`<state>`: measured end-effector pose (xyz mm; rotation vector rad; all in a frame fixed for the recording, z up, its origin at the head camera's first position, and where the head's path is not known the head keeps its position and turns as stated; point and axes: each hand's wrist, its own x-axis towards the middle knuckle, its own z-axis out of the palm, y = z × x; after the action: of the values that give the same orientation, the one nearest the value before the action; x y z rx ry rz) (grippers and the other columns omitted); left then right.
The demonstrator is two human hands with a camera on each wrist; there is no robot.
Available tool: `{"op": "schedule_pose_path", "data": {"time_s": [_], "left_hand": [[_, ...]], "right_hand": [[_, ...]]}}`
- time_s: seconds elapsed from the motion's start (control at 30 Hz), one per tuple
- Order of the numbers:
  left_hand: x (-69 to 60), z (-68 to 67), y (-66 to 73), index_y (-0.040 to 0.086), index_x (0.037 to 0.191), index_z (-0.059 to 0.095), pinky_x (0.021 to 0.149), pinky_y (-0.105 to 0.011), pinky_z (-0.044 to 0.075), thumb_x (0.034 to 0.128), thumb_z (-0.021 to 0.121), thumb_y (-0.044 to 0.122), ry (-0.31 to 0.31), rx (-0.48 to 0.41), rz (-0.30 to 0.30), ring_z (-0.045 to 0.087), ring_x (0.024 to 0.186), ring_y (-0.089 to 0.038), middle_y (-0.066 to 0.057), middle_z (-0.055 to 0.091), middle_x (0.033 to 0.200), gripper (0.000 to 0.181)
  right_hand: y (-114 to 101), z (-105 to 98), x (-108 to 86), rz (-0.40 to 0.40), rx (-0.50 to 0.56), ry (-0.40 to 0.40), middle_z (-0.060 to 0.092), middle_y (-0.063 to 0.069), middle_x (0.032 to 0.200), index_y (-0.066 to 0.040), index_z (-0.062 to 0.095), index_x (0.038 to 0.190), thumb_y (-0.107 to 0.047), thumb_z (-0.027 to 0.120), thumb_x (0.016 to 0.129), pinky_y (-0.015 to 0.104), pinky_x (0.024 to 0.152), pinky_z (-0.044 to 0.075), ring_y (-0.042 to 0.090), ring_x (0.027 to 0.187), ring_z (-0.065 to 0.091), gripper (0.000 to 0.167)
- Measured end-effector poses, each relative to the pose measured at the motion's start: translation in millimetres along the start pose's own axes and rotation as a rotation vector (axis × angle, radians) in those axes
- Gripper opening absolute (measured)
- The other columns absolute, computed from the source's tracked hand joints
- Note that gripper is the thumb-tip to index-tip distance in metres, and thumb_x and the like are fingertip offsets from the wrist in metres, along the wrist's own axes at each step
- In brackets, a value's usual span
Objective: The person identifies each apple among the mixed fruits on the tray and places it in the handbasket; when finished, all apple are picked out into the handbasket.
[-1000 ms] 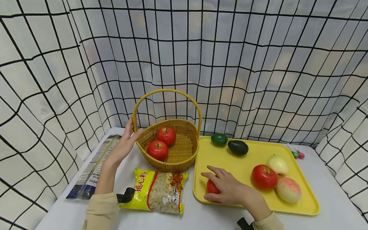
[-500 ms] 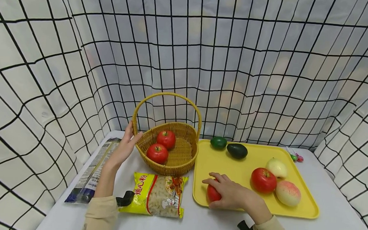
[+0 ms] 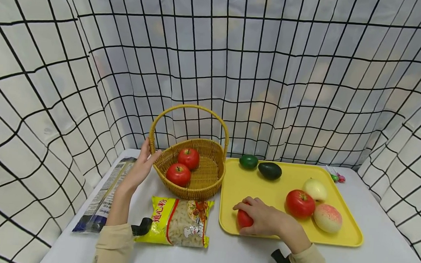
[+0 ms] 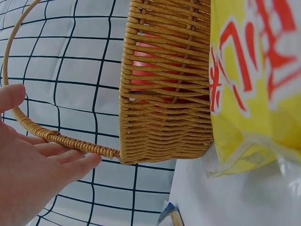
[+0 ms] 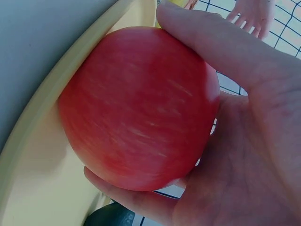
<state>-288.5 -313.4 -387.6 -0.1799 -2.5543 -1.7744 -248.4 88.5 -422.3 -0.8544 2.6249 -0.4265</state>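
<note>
My right hand (image 3: 265, 220) grips a red apple (image 3: 244, 220) at the near left corner of the yellow tray (image 3: 261, 195). Thumb and fingers lie on either side of this apple in the right wrist view, and the palm is behind it. My left hand (image 3: 142, 168) touches the handle (image 4: 70, 141) of a wicker basket (image 3: 208, 167), its fingers fairly straight against the handle's lower end and the thumb apart. Inside the basket sit two red apples, one farther back (image 3: 188, 158) and one nearer (image 3: 178, 174).
Another red apple (image 3: 300, 203), a peach (image 3: 328, 218) and a pale yellow-green fruit (image 3: 315, 189) share the tray's right side. Two dark green avocados (image 3: 270, 171) lie at its back left. A pasta bag (image 3: 181, 222) lies before the basket, a dark-ended packet (image 3: 101, 201) at left.
My right hand has closed from spread fingers over the apple to a grip around it. The left hand keeps its place at the basket handle. The head view has shifted slightly.
</note>
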Motion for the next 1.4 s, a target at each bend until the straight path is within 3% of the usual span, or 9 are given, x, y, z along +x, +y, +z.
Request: {"op": "schedule_pose_path", "data": {"time_s": [0.57, 0.87, 1.1, 1.23, 1.4], "left_hand": [[-0.3, -4.6, 0.5, 0.024, 0.161, -0.025, 0.125, -0.070, 0.003, 0.1102, 0.040, 0.044, 0.005, -0.007, 0.026, -0.013, 0.161, -0.036, -0.014, -0.019, 0.172, 0.086], [-0.6, -3.9, -0.4, 0.025, 0.161, -0.027, 0.124, -0.072, 0.003, 0.1105, 0.039, 0.043, -0.002, -0.003, 0.007, -0.015, 0.161, -0.037, -0.014, -0.020, 0.172, 0.085], [-1.1, -1.1, 0.5, 0.024, 0.161, -0.027, 0.125, -0.071, 0.002, 0.1101, 0.040, 0.046, -0.008, 0.002, 0.000, -0.014, 0.161, -0.037, -0.015, -0.019, 0.172, 0.086], [-0.4, 0.1, 0.2, 0.023, 0.161, -0.026, 0.125, -0.071, 0.002, 0.1105, 0.039, 0.044, -0.011, 0.003, 0.003, -0.014, 0.161, -0.038, -0.016, -0.019, 0.172, 0.085], [-0.7, 0.1, -0.4, 0.025, 0.161, -0.027, 0.124, -0.072, 0.003, 0.1103, 0.039, 0.045, -0.016, 0.010, 0.001, -0.013, 0.161, -0.039, -0.013, -0.021, 0.172, 0.086]], "right_hand": [[0.0, -10.5, -0.2, -0.017, 0.018, 0.012, 0.055, 0.008, 0.133, -0.019, 0.060, 0.139, -0.037, 0.079, 0.086, 0.041, 0.082, 0.057, 0.019, 0.110, 0.052, 0.059], [-0.6, -13.3, -2.3, -0.017, 0.036, 0.005, 0.054, 0.008, 0.135, -0.020, 0.059, 0.140, -0.039, 0.079, 0.086, 0.042, 0.084, 0.058, 0.020, 0.113, 0.052, 0.061], [-7.1, -20.6, -0.5, -0.049, 0.026, 0.120, 0.054, 0.004, 0.136, -0.027, 0.058, 0.139, -0.045, 0.078, 0.088, 0.042, 0.083, 0.058, 0.019, 0.114, 0.055, 0.058], [-19.9, -37.2, 12.3, -0.112, -0.013, 0.187, 0.054, 0.003, 0.138, -0.029, 0.057, 0.141, -0.049, 0.075, 0.090, 0.038, 0.084, 0.058, 0.018, 0.113, 0.057, 0.058], [-43.0, -63.3, 49.1, -0.197, -0.100, 0.212, 0.055, 0.006, 0.135, -0.023, 0.056, 0.143, -0.050, 0.073, 0.092, 0.034, 0.086, 0.058, 0.020, 0.113, 0.057, 0.060]]}}
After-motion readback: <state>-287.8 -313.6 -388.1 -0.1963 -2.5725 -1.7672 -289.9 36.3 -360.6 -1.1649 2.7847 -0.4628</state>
